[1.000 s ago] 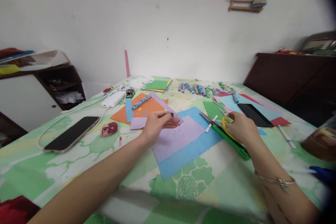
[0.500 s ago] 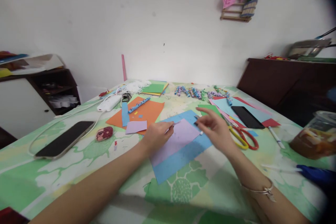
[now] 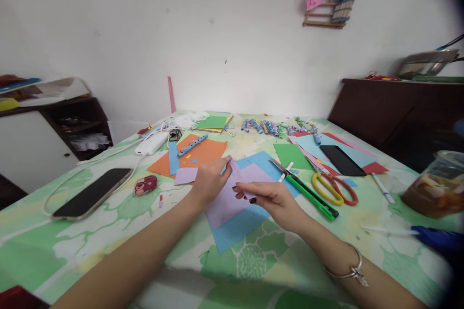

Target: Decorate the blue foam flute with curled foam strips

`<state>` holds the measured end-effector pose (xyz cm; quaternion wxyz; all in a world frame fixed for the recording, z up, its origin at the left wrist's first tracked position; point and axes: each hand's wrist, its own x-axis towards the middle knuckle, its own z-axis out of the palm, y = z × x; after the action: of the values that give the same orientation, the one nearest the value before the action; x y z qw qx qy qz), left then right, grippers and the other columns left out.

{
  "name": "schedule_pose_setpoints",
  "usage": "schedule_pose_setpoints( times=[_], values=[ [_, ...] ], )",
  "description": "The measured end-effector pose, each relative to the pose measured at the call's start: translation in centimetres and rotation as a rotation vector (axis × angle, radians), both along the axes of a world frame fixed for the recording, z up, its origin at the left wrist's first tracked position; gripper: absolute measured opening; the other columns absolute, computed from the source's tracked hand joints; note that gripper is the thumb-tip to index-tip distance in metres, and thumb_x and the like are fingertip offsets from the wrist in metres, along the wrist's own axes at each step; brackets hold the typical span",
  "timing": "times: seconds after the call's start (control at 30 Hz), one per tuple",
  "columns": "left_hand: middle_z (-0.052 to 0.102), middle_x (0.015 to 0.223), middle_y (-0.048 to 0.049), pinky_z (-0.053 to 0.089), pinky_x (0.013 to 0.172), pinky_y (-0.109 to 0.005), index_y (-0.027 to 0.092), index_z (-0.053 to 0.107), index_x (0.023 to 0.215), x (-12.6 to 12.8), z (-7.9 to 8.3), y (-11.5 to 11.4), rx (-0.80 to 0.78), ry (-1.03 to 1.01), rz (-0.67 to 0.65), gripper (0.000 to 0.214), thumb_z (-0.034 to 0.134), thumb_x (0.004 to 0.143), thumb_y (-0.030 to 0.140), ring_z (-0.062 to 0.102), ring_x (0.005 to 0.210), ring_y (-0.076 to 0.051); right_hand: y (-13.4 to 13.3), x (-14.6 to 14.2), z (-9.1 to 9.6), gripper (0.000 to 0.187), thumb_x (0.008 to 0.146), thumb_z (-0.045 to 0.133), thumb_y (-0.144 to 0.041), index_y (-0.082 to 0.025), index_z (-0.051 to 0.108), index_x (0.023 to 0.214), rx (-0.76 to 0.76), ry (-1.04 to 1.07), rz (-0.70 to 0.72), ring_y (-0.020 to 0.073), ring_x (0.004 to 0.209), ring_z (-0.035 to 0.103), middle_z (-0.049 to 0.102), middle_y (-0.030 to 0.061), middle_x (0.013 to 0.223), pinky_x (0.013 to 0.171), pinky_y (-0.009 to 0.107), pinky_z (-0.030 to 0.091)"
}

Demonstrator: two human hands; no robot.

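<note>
My left hand [image 3: 210, 181] is closed in a pinch on the upper end of a small lavender paper piece [image 3: 236, 170]. My right hand [image 3: 273, 200], with dark nails, has its thumb and fingers pinched together at the lower end of the same piece. Beneath both hands lies a larger lavender sheet [image 3: 224, 210], on top of a blue sheet [image 3: 237, 234]. To the right of my right hand rests a green utility knife [image 3: 308, 195], its blade pointing up and left. A white pen [image 3: 286, 172] lies by the blade, partly under the knife.
Red-and-yellow scissors [image 3: 331, 188] and a black phone [image 3: 342, 160] lie at the right, near a tub of brown liquid [image 3: 431, 193]. Orange paper [image 3: 210, 149], a power strip [image 3: 151, 143] and another phone [image 3: 92, 193] are at the left. Curled paper pieces [image 3: 268, 127] line the back.
My right hand has moved left and down from beside the knife to the lavender piece, and its fingers have closed. The knife is now uncovered. My left hand has shifted slightly left and up.
</note>
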<state>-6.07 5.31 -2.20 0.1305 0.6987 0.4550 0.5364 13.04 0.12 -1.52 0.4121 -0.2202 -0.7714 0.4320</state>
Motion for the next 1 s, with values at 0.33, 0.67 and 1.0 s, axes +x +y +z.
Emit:
schedule_pose_setpoints(
  times=[0.33, 0.67, 1.0],
  values=[
    [0.061, 0.119, -0.0144, 0.041, 0.099, -0.043, 0.016, 0.068, 0.103, 0.7, 1.2, -1.8, -0.372, -0.404, -0.859, 0.029, 0.067, 0.076, 0.024, 0.052, 0.117, -0.029, 1.8, 0.5, -1.1, 0.015, 0.08, 0.064, -0.028, -0.028, 0.075, 0.091, 0.074, 0.142, -0.234, 0.0158, 0.069, 0.057, 0.064, 0.0027, 0.069, 0.065, 0.03, 0.046],
    [0.065, 0.113, -0.0116, 0.048, 0.092, -0.038, 0.018, 0.071, 0.1, 1.9, 0.4, -2.6, -0.436, -0.389, -0.769, 0.038, 0.078, 0.063, 0.017, 0.058, 0.109, -0.027, 1.4, 0.0, -1.0, 0.009, 0.071, 0.073, -0.031, -0.023, 0.075, 0.075, -0.192, 0.196, -0.195, 0.0184, 0.075, 0.064, 0.071, 0.0034, 0.075, 0.072, 0.032, 0.05],
    [0.071, 0.103, -0.0086, 0.048, 0.093, -0.036, 0.017, 0.071, 0.098, 2.0, -0.2, -2.5, -0.288, -0.281, -0.553, 0.027, 0.072, 0.072, 0.024, 0.064, 0.099, -0.023, 1.3, -0.6, -0.8, 0.013, 0.065, 0.076, -0.03, -0.021, 0.072, 0.073, -0.274, 0.316, -0.361, 0.018, 0.074, 0.065, 0.072, 0.0026, 0.076, 0.073, 0.032, 0.051]
  ],
)
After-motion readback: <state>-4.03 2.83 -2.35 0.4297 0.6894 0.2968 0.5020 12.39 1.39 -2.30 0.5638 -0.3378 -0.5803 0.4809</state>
